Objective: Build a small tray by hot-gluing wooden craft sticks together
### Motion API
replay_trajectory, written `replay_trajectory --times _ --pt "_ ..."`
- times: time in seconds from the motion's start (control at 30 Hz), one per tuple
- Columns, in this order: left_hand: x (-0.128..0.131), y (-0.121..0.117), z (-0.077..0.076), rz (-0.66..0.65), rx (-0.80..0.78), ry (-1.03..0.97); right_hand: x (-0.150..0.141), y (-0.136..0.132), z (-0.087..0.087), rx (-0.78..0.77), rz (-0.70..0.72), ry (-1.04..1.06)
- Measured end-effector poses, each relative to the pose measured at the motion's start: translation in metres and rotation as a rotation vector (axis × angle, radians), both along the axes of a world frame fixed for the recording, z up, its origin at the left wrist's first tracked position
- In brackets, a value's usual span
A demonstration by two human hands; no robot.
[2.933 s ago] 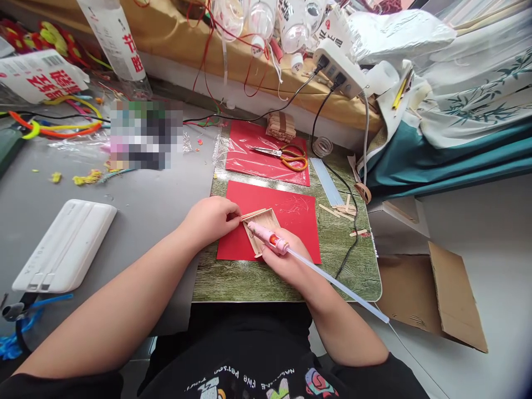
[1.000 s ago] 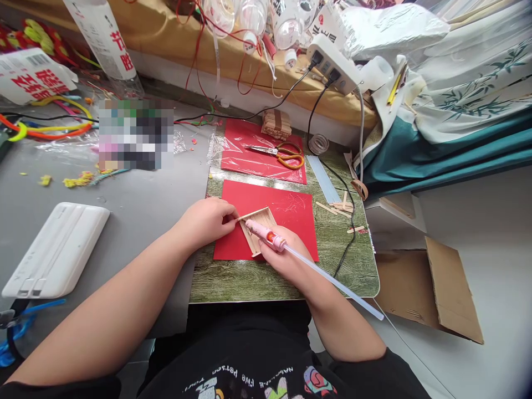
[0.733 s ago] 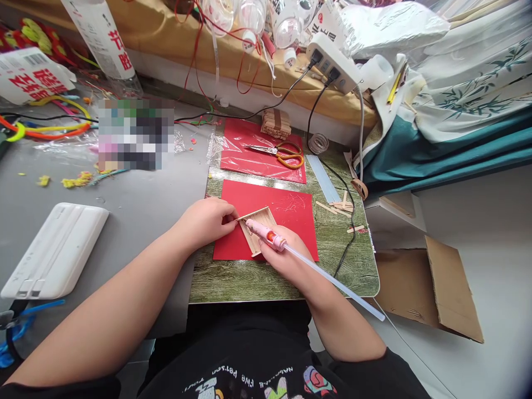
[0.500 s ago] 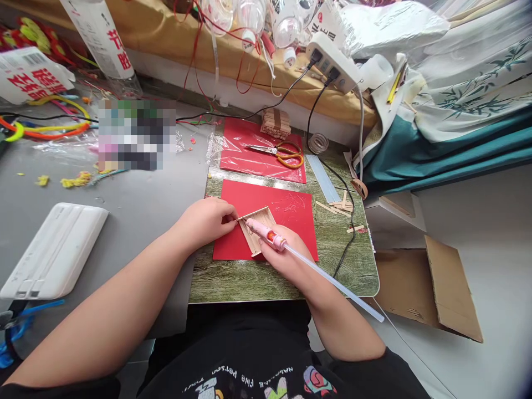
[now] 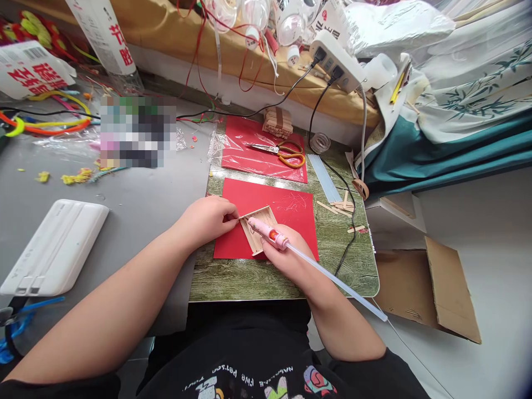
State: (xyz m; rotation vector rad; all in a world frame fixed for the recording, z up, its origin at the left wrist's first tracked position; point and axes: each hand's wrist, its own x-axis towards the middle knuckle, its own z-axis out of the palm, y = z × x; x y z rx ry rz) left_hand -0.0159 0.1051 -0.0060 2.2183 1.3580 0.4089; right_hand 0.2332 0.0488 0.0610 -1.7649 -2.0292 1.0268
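You Worked One Corner

The wooden panel lay on the red sheet, its left corner pinched between your left hand's fingers. Your right hand gripped the pink glue gun, tip near that corner. Little had shifted in half a second. Your forearms slanted inward.

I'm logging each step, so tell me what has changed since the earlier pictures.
Little has visibly changed: the whole view shifts slightly, as if the head camera moved, and nothing is newly gripped or let go. The left hand still pinches a corner of the wooden-stick piece; the right hand still holds the pink glue gun over it. The red sheet and scissors stay put.
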Motion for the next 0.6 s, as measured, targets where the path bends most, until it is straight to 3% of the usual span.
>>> replay_trajectory --times 0.6 --pt "0.0019 0.0 0.0065 0.001 -0.024 0.001 0.0053 0.0021 0.0018 -0.048 -0.001 -0.002"
